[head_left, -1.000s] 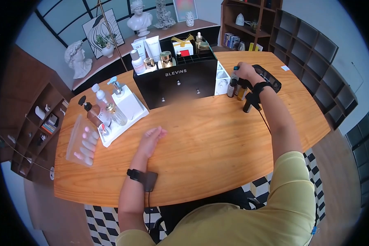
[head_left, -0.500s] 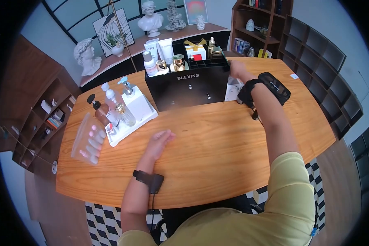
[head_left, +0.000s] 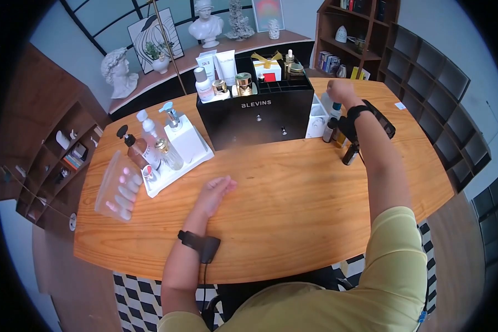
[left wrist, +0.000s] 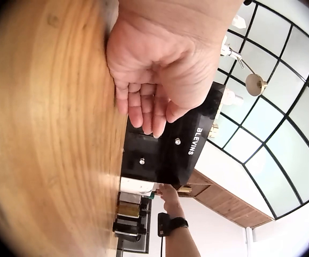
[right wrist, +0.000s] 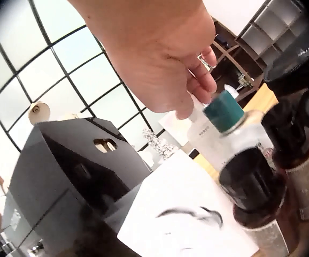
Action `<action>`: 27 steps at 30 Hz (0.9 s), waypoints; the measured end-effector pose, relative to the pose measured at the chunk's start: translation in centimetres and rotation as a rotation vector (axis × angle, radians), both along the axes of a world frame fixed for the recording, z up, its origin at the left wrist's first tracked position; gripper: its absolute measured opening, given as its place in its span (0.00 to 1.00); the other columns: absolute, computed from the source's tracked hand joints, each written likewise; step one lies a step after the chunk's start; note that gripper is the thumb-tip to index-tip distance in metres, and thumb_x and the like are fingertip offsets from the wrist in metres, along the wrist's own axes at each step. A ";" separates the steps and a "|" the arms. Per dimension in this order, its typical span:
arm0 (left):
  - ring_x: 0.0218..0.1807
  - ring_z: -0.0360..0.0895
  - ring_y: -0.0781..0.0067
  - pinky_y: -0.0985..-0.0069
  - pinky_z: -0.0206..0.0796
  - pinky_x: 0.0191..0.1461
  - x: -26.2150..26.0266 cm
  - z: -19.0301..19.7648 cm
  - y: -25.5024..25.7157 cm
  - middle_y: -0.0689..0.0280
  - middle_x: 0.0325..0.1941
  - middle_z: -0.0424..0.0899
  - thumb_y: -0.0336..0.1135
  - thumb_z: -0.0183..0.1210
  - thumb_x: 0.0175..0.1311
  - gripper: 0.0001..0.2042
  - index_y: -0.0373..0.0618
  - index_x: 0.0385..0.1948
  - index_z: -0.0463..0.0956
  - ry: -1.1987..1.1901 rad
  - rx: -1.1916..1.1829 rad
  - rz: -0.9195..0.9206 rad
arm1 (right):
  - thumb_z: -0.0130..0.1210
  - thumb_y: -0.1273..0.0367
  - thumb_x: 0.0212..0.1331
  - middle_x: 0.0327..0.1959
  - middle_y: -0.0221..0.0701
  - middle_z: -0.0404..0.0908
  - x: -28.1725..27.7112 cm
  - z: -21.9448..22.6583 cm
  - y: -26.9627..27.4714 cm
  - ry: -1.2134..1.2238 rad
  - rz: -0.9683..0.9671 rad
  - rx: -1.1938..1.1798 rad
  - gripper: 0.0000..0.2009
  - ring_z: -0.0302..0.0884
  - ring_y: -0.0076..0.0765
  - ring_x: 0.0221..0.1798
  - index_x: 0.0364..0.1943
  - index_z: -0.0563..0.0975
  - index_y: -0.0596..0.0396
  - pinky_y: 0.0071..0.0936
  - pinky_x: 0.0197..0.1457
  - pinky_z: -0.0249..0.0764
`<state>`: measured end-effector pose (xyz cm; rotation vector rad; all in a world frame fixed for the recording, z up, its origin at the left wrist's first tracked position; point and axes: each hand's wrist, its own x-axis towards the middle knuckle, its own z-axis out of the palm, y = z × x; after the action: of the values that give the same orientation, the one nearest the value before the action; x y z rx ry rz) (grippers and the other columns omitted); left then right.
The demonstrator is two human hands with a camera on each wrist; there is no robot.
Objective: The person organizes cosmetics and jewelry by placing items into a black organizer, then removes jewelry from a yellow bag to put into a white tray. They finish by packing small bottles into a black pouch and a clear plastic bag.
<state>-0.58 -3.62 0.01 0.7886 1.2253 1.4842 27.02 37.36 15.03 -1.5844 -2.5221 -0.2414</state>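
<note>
My right hand (head_left: 343, 92) is at the table's far right, beside the black organiser (head_left: 257, 122) marked BLEVINS. In the right wrist view its thumb and fingers pinch the top of a pale translucent bottle (right wrist: 203, 136). A bottle with a teal cap (right wrist: 224, 111) stands just in front of that one, and dark-capped brown bottles (right wrist: 256, 187) are nearer the camera. The left hand (head_left: 216, 195) rests on its side on the wooden table (head_left: 282, 221), fingers loosely bent around nothing.
A white tray (head_left: 159, 187) carries pump bottles and a glass bottle at the left, next to a clear container (head_left: 108, 191) with several pink-tipped items. Skincare tubes and jars fill the organiser's top. A black mesh basket (head_left: 383, 123) sits behind my right wrist.
My right hand moved left to the organiser's side, then back right to the pale bottle. The head view shifted slightly; my left hand kept its place on the table.
</note>
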 end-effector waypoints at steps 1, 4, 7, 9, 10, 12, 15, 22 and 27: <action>0.44 0.78 0.72 0.75 0.67 0.54 0.0 0.0 0.0 0.63 0.38 0.83 0.41 0.56 0.67 0.13 0.39 0.36 0.79 -0.002 -0.003 0.000 | 0.51 0.61 0.60 0.50 0.38 0.80 0.1 -0.6 0.0 -0.045 0.012 -0.042 0.15 0.76 0.46 0.54 0.47 0.79 0.49 0.40 0.56 0.69; 0.45 0.78 0.72 0.76 0.67 0.53 0.0 0.0 0.0 0.63 0.38 0.83 0.41 0.56 0.67 0.13 0.39 0.37 0.79 -0.012 -0.009 -0.013 | 0.53 0.61 0.60 0.55 0.38 0.78 -0.2 -1.2 -0.5 -0.012 -0.019 -0.162 0.18 0.72 0.44 0.60 0.53 0.76 0.50 0.46 0.61 0.65; 0.45 0.78 0.72 0.76 0.67 0.53 -0.1 -0.2 0.0 0.63 0.39 0.83 0.42 0.55 0.67 0.13 0.39 0.38 0.79 -0.018 0.014 -0.033 | 0.55 0.60 0.58 0.52 0.38 0.79 -0.6 0.7 -3.3 0.097 -0.022 -0.016 0.16 0.73 0.45 0.59 0.47 0.79 0.51 0.45 0.61 0.65; 0.43 0.78 0.74 0.77 0.68 0.52 0.1 0.1 0.0 0.64 0.37 0.83 0.40 0.53 0.69 0.13 0.39 0.37 0.79 -0.009 -0.006 -0.023 | 0.55 0.60 0.58 0.46 0.40 0.80 -0.8 1.5 -3.7 0.261 0.033 0.211 0.13 0.76 0.46 0.53 0.40 0.79 0.53 0.44 0.55 0.68; 0.42 0.78 0.75 0.78 0.68 0.51 0.2 0.3 0.0 0.64 0.37 0.83 0.39 0.52 0.69 0.13 0.38 0.36 0.79 -0.004 -0.015 -0.015 | 0.56 0.60 0.58 0.43 0.41 0.81 -1.2 2.3 -4.5 0.344 0.064 0.325 0.13 0.77 0.46 0.50 0.37 0.79 0.54 0.43 0.52 0.70; 0.42 0.78 0.75 0.78 0.68 0.51 0.3 0.4 0.1 0.64 0.37 0.83 0.39 0.52 0.69 0.13 0.38 0.36 0.79 -0.014 -0.025 0.001 | 0.55 0.60 0.59 0.36 0.42 0.80 -1.6 4.2 -7.8 0.671 0.204 0.346 0.12 0.77 0.48 0.43 0.32 0.77 0.56 0.42 0.45 0.71; 0.42 0.78 0.75 0.78 0.68 0.51 0.4 0.3 0.0 0.64 0.37 0.83 0.40 0.53 0.69 0.13 0.38 0.37 0.79 -0.020 -0.031 0.011 | 0.55 0.62 0.60 0.29 0.42 0.78 -3.1 4.1 -13.1 0.910 0.430 0.275 0.12 0.76 0.51 0.35 0.27 0.74 0.57 0.41 0.36 0.71; 0.46 0.77 0.74 0.78 0.67 0.53 -0.3 -0.7 0.1 0.63 0.42 0.82 0.42 0.55 0.68 0.16 0.36 0.42 0.78 0.098 -0.007 -0.036 | 0.55 0.64 0.56 0.30 0.38 0.78 -6.8 -2.5 -18.5 0.305 0.827 0.059 0.08 0.78 0.47 0.39 0.27 0.75 0.54 0.42 0.38 0.75; 0.46 0.77 0.75 0.78 0.67 0.52 -0.3 -0.8 0.2 0.64 0.42 0.83 0.42 0.54 0.68 0.15 0.36 0.42 0.78 0.110 -0.002 -0.033 | 0.55 0.67 0.54 0.34 0.39 0.80 -8.9 -5.9 -19.2 0.112 0.702 0.063 0.07 0.79 0.45 0.42 0.32 0.79 0.55 0.39 0.44 0.77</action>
<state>-0.88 -3.44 -0.74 0.8946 1.2890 1.4288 18.12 18.14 9.10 -0.5942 -2.7500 -0.1309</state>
